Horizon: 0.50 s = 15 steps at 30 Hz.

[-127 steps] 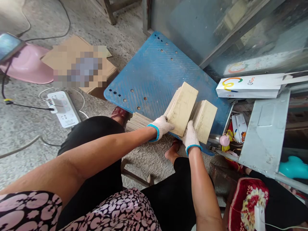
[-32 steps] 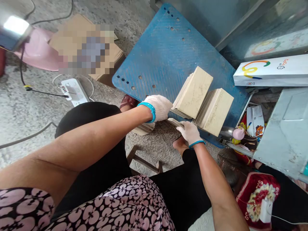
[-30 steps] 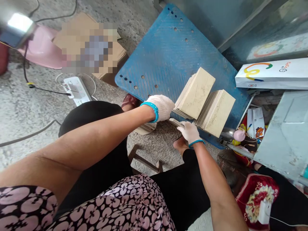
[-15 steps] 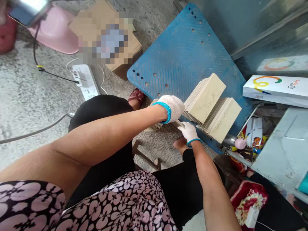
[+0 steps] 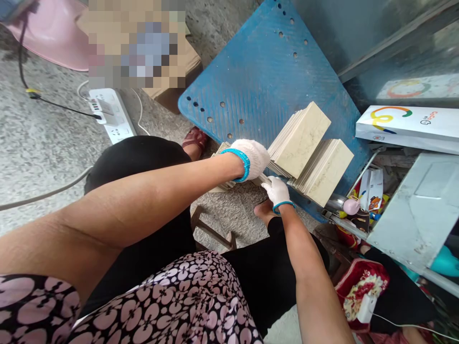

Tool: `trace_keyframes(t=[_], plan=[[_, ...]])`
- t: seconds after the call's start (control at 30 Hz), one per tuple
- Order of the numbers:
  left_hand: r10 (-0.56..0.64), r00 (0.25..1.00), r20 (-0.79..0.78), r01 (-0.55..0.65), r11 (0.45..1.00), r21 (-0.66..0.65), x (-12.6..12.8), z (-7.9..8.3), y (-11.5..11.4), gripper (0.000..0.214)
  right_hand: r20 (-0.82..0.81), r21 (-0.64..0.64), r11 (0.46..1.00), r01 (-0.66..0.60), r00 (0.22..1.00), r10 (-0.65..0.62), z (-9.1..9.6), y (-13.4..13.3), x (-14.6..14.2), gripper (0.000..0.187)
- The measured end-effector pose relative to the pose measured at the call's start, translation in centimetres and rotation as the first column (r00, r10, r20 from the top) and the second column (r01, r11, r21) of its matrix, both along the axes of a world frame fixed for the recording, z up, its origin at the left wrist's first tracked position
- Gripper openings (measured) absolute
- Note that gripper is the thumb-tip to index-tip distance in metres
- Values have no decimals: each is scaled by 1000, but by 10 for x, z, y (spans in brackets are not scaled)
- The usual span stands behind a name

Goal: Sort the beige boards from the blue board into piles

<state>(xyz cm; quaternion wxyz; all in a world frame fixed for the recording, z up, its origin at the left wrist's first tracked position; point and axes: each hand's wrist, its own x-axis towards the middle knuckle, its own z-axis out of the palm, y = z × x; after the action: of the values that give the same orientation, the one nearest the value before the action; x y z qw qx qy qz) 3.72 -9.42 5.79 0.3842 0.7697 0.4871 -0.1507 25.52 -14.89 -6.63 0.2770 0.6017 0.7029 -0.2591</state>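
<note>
Both my hands wear white gloves with blue cuffs. My left hand [image 5: 254, 156] is curled over a low stack of thin beige sheets [image 5: 221, 149] lying under the near edge of the blue board [image 5: 251, 81]. My right hand [image 5: 275, 189] pinches the end of those same sheets from the right. Two taller stacks of beige sheets, one [image 5: 301, 138] and another [image 5: 324, 169], lean on the blue board just beyond my hands.
A white power strip [image 5: 112, 120] with cables lies on the concrete floor at left, by a cardboard box [image 5: 172, 71] and a pink stool [image 5: 53, 33]. A white carton [image 5: 405, 126], a metal frame [image 5: 412, 210] and a red patterned cushion [image 5: 358, 291] crowd the right.
My hands left the tall stacks and dropped to the low stack under the board's edge. Over the last second they edged closer together; the view shifted slightly.
</note>
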Motion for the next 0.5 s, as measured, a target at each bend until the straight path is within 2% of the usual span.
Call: trace_keyframes(t=[0.17, 0.27, 0.33, 0.4, 0.5], plan=[[41, 999, 18, -40, 999, -26, 2, -3, 1, 37, 8, 50, 999, 5, 1000, -5, 7, 2, -2, 30], [33, 999, 8, -33, 999, -26, 5, -6, 2, 37, -29, 103, 993, 51, 998, -48, 18, 3, -5, 39], [20, 1000, -1, -20, 1000, -24, 9, -9, 3, 39, -48, 139, 984, 107, 994, -101, 32, 2, -6, 42], [11, 1000, 5, -11, 999, -31, 15, -13, 3, 41, -89, 142, 972, 188, 980, -176, 50, 0, -5, 34], [31, 998, 54, -28, 998, -50, 28, -23, 1, 49, -215, 177, 914, 366, 920, -327, 74, -3, 4, 29]])
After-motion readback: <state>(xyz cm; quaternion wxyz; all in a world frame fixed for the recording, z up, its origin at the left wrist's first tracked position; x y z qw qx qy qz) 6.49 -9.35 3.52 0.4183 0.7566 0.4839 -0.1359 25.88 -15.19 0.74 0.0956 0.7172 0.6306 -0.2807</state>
